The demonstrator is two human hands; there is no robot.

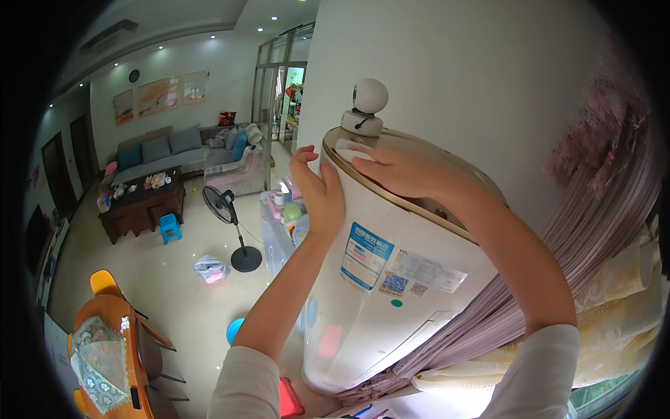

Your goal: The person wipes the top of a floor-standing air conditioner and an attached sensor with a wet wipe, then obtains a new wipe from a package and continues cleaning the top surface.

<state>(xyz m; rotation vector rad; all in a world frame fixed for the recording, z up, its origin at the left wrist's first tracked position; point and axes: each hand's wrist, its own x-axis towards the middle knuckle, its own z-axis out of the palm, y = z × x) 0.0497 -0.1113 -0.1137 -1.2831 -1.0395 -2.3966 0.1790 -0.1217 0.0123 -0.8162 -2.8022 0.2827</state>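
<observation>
A tall white floor-standing air conditioner (419, 324) with a beige top rim stands before me, bearing several labels on its side. My right hand (403, 170) lies on its top and presses a white cloth or tissue (352, 150) against the surface near the rim. My left hand (319, 194) rests against the upper side of the unit, its fingers apart and holding nothing. Just beyond the cloth, a white round camera (370, 96) sits on its base on the top of the unit.
Purple curtains (471, 324) hang close on the right beside a wall. To the left are a standing fan (238, 225), a blue stool (170, 228), a plastic bag (211, 268) on the floor and an orange dining table (94, 309). Below lies a red container (289, 398).
</observation>
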